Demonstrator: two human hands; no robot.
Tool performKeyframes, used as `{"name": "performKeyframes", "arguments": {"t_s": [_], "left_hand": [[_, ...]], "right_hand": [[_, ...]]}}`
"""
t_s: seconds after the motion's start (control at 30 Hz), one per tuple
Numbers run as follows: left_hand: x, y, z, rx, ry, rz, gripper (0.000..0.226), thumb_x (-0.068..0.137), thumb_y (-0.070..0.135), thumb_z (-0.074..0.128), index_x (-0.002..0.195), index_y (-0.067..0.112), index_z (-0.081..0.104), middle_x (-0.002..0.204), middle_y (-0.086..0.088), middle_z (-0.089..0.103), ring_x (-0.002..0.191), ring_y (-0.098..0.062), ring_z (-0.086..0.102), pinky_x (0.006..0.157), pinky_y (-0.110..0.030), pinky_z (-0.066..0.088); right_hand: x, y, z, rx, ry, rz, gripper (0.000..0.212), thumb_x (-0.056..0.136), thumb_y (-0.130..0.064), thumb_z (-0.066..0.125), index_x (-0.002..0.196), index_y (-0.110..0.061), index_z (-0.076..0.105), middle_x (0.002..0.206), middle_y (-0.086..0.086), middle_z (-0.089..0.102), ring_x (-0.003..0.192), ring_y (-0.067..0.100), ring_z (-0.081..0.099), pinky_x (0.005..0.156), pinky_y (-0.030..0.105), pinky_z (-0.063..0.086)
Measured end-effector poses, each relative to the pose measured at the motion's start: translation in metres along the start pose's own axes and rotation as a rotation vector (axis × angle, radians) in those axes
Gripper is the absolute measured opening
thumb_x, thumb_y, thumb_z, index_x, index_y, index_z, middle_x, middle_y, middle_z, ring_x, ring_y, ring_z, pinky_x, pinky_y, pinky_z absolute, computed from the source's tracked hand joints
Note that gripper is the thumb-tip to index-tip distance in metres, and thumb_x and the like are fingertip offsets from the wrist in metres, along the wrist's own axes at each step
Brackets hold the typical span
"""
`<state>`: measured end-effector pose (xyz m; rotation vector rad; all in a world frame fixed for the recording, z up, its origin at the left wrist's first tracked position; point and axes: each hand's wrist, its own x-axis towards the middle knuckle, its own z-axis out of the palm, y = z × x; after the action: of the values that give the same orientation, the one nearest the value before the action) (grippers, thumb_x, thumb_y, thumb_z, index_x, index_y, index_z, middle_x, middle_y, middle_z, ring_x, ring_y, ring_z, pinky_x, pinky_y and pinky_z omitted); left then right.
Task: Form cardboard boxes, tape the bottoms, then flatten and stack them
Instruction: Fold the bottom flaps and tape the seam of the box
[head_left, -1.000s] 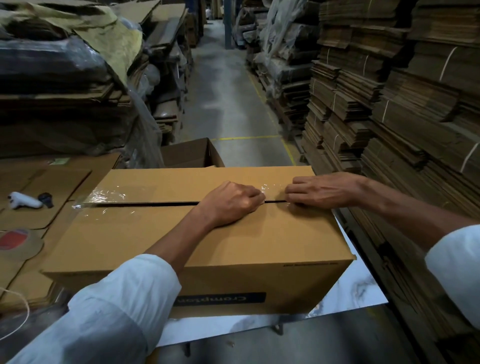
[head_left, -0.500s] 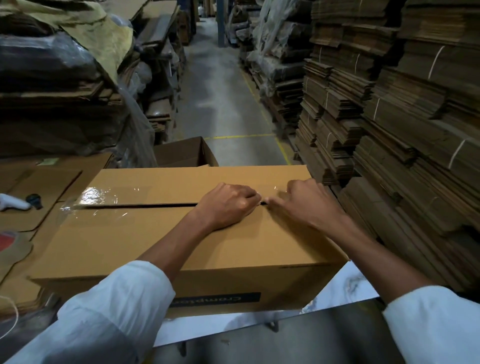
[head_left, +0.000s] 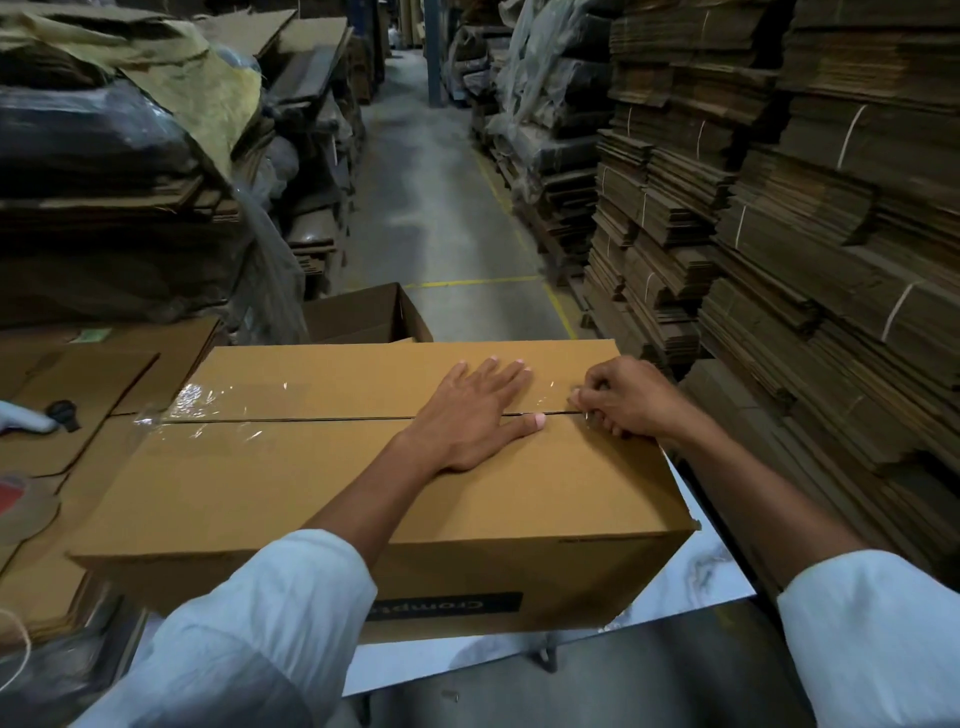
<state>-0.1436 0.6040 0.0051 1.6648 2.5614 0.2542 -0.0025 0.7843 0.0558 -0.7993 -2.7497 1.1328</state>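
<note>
Cardboard box (head_left: 332, 483): on white worktop (head_left: 691, 582), flaps up, clear tape (head_left: 239, 397) along seam | left hand (head_left: 475, 410): flat, fingers spread, pressing seam | right hand (head_left: 621, 400): curled, pinching tape at box's right end

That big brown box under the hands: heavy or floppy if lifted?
Probably light for its size: the cardboard box has clear tape over only part of its seam, so likely empty. Its top seems fairly stiff, flat under the pressing left hand. Wide and low on the smooth white table, it would likely slide rather than tip.
</note>
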Motion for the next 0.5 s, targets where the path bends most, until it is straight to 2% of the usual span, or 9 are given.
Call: {"name": "performKeyframes", "arguments": {"t_s": [0.1, 0.17, 0.23, 0.37, 0.5], "left_hand": [[0.002, 0.0, 0.0, 0.0, 0.002, -0.004, 0.08, 0.096, 0.075, 0.018, 0.162, 0.031, 0.01, 0.171, 0.007, 0.003, 0.157, -0.014, 0.0, 0.127, -0.046, 0.001], [0.002, 0.0, 0.001, 0.006, -0.002, -0.006, 0.079, 0.096, 0.075, 0.017, 0.162, 0.031, 0.009, 0.17, 0.008, 0.003, 0.157, -0.014, -0.001, 0.127, -0.046, 0.001], [0.003, 0.001, 0.001, 0.011, -0.007, -0.004, 0.08, 0.096, 0.075, 0.017, 0.162, 0.031, 0.009, 0.17, 0.008, 0.002, 0.157, -0.014, -0.001, 0.127, -0.046, 0.001], [0.003, -0.001, 0.002, 0.004, -0.019, -0.011, 0.081, 0.095, 0.076, 0.015, 0.162, 0.032, 0.007, 0.17, 0.009, 0.001, 0.157, -0.012, -0.003, 0.127, -0.045, -0.001], [0.003, 0.0, 0.002, 0.013, -0.016, -0.013, 0.082, 0.094, 0.077, 0.013, 0.162, 0.033, 0.007, 0.17, 0.009, 0.001, 0.157, -0.012, -0.003, 0.127, -0.045, 0.0]], "right_hand": [[-0.004, 0.02, -0.008, 0.171, 0.153, 0.083, 0.021, 0.098, -0.01, 0.061, 0.085, 0.005, 0.066, 0.067, 0.012, 0.064, 0.052, 0.016, 0.055, 0.045, 0.023, 0.045], [-0.008, 0.038, -0.017, 0.292, 0.215, 0.104, 0.021, 0.098, -0.01, 0.062, 0.078, -0.002, 0.065, 0.063, 0.008, 0.061, 0.052, 0.016, 0.052, 0.043, 0.022, 0.041], [-0.013, 0.054, -0.023, 0.387, 0.243, 0.11, 0.026, 0.098, -0.012, 0.063, 0.073, -0.008, 0.062, 0.062, 0.008, 0.059, 0.052, 0.016, 0.051, 0.044, 0.022, 0.04], [-0.022, 0.073, -0.033, 0.542, 0.274, 0.135, 0.022, 0.098, -0.017, 0.065, 0.08, -0.005, 0.063, 0.066, 0.008, 0.058, 0.056, 0.014, 0.053, 0.051, 0.024, 0.043], [-0.026, 0.092, -0.048, 0.611, 0.314, 0.171, 0.022, 0.097, -0.019, 0.066, 0.078, -0.008, 0.063, 0.067, 0.005, 0.058, 0.059, 0.013, 0.053, 0.054, 0.023, 0.043]]}}
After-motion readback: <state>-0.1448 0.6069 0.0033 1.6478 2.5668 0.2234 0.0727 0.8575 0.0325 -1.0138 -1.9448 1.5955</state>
